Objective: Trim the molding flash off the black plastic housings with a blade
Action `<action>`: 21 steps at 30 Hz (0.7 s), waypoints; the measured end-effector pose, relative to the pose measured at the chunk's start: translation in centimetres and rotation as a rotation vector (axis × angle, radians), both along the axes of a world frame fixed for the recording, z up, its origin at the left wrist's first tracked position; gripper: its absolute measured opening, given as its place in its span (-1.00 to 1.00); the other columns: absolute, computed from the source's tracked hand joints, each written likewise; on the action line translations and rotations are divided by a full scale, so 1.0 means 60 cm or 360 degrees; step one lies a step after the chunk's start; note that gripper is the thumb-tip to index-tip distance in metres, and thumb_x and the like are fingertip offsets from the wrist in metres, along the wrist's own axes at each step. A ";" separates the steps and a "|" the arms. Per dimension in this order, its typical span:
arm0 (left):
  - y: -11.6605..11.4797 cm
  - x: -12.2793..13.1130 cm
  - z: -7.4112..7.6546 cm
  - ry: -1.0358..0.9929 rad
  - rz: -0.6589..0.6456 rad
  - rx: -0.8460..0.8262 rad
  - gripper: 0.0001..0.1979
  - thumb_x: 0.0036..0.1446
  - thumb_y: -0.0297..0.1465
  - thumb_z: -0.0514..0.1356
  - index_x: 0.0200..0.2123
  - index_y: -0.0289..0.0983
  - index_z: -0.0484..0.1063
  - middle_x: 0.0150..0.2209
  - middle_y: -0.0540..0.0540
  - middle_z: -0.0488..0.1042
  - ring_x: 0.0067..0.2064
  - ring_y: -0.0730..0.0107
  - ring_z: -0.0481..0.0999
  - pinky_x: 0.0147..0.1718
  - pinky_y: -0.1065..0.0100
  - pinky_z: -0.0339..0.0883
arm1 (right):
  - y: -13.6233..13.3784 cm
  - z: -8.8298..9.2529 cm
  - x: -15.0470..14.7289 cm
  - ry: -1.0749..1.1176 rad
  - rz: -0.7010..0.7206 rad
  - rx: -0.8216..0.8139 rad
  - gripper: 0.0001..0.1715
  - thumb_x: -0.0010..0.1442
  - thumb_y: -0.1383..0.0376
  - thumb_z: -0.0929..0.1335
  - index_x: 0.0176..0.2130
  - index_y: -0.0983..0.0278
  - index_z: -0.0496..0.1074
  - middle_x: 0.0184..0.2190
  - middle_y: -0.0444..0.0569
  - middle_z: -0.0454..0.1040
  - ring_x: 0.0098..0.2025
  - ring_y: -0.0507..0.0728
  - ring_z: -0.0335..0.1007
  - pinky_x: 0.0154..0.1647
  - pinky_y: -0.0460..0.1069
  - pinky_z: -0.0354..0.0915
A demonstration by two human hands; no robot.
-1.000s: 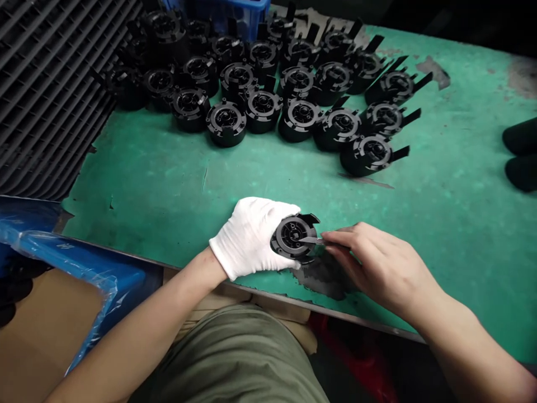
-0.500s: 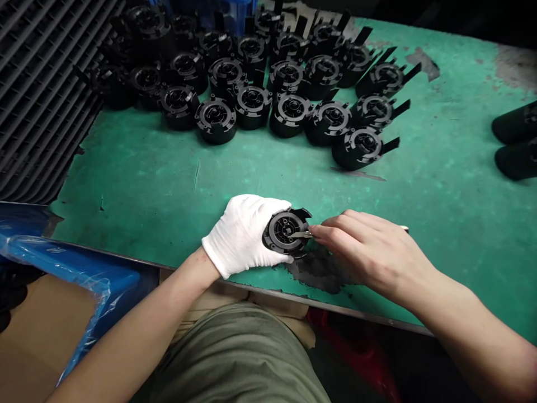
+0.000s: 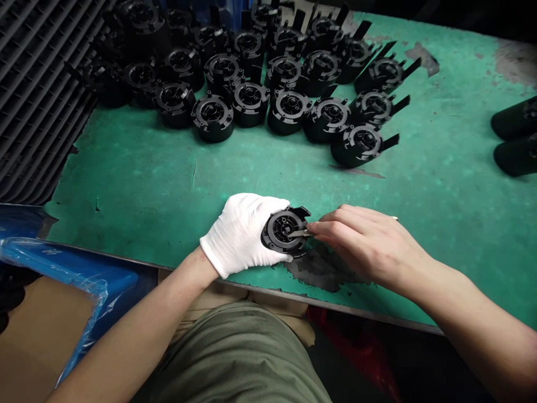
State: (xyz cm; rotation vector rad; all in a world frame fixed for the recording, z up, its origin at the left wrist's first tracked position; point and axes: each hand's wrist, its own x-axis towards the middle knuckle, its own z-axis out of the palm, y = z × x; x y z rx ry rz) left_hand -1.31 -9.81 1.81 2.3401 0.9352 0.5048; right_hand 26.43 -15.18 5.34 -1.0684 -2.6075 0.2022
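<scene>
My left hand (image 3: 241,232), in a white glove, is wrapped round a round black plastic part (image 3: 284,230) and holds it on edge at the near side of the green table (image 3: 138,179). My bare right hand (image 3: 364,243) pinches a thin metal blade (image 3: 298,233). The blade's tip lies on the part's ribbed face, near its middle. A dark worn patch (image 3: 323,271) of the table covering lies just below the part.
Several rows of the same black round parts (image 3: 289,103) stand at the far side of the table. Two dark objects (image 3: 516,137) lie at the right edge. A black slatted grille (image 3: 33,95) is at the left. A blue plastic-lined box (image 3: 62,268) sits below left.
My two hands and the part have shifted slightly left. The blade tip has slid a little across the part's face. The view has tilted up a bit.
</scene>
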 end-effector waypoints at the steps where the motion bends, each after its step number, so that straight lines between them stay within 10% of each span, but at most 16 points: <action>1: 0.000 0.000 0.001 0.0003 -0.0003 -0.0005 -0.40 0.17 0.12 0.43 0.07 -0.18 0.60 -0.08 -0.16 0.72 -0.03 -0.06 0.74 0.00 0.08 0.47 | 0.000 -0.001 0.001 -0.0002 0.0006 -0.0003 -0.81 0.49 0.45 0.38 0.06 0.28 0.53 -0.21 0.00 0.60 -0.26 0.11 0.44 -0.24 0.02 0.29; 21: -0.002 0.002 0.007 0.0050 0.0001 0.0005 -0.43 0.19 0.10 0.43 0.06 -0.19 0.60 -0.07 -0.15 0.72 -0.05 -0.01 0.72 -0.04 0.11 0.44 | -0.028 0.016 -0.016 -0.0209 -0.0139 0.0110 -0.81 0.48 0.47 0.36 0.04 0.24 0.45 -0.27 -0.05 0.52 -0.31 0.11 0.34 -0.29 0.04 0.24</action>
